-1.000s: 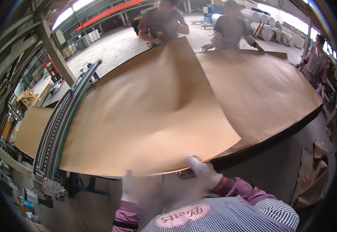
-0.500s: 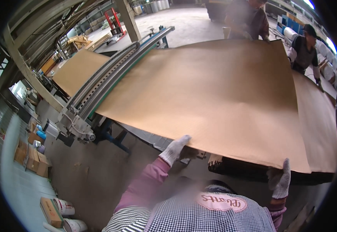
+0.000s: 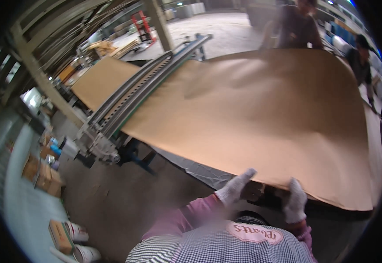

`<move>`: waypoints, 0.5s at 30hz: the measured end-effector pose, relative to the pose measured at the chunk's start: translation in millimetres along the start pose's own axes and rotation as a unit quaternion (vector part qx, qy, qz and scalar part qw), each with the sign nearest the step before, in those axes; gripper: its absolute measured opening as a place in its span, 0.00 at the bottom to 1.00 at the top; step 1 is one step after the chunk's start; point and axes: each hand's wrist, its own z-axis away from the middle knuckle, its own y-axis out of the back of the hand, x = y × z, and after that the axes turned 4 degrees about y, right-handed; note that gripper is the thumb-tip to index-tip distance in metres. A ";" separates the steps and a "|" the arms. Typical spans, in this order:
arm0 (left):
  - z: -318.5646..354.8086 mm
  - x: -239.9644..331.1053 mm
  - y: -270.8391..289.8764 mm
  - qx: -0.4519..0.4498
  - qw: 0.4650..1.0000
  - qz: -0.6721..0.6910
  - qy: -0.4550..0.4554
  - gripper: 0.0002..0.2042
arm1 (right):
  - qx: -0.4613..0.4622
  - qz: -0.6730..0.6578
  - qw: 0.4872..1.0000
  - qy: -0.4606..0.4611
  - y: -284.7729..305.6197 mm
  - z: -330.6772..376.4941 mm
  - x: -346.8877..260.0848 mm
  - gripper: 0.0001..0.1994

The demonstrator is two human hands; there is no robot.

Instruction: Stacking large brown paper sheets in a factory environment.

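Sheeting [image 3: 252, 114], broad, smooth and tan, swells in soft ripples, its left end beside a long, straight metal rail [image 3: 153, 90]. Our left hand [image 3: 236, 187] and right hand [image 3: 295, 201], gloved in pale knit, share the grip, pinching the sheeting's curved near edge, thumbs on top.

A brown sheet [image 3: 261, 114] covers a dark, mostly hidden support [image 3: 320, 205] beyond your right hand [image 3: 295, 204]; cardboard boxes [image 3: 48, 180] and white buckets [image 3: 77, 231] stand on grey floor [image 3: 120, 201] left of your left hand [image 3: 234, 189].
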 end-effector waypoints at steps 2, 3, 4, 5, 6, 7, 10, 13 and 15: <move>10.8 36.4 31.8 0.011 0.989 0.149 -0.001 0.25 | 0.042 0.015 0.999 0.026 26.0 -2.5 -11.8 0.11; 28.2 61.4 35.4 0.014 0.977 0.212 -0.012 0.24 | 0.058 0.032 0.997 0.036 35.7 -3.0 -18.7 0.09; 22.8 70.5 59.8 -0.012 0.964 0.265 -0.030 0.24 | 0.044 0.046 0.997 0.040 42.3 -3.5 -27.0 0.11; 16.2 76.6 78.4 0.010 0.963 0.266 -0.037 0.23 | 0.036 0.039 0.997 0.054 46.4 -4.5 -34.6 0.11; 9.2 86.6 82.9 0.025 0.963 0.265 -0.036 0.22 | 0.035 0.032 0.996 0.073 52.2 -6.0 -43.9 0.10; 9.6 93.0 81.1 0.027 0.962 0.268 -0.041 0.22 | 0.041 0.020 0.996 0.079 55.2 -10.8 -53.6 0.10; 0.1 98.8 54.1 0.029 0.985 0.163 -0.056 0.21 | 0.027 -0.008 0.993 0.112 45.2 -16.5 -72.2 0.11; -5.1 94.5 34.0 -0.015 0.983 0.163 -0.077 0.15 | -0.025 -0.092 0.994 0.053 -23.7 -4.0 -53.1 0.15; 11.6 89.1 9.5 -0.007 0.991 0.103 -0.087 0.15 | -0.143 -0.109 0.983 -0.039 -62.6 1.6 -16.8 0.17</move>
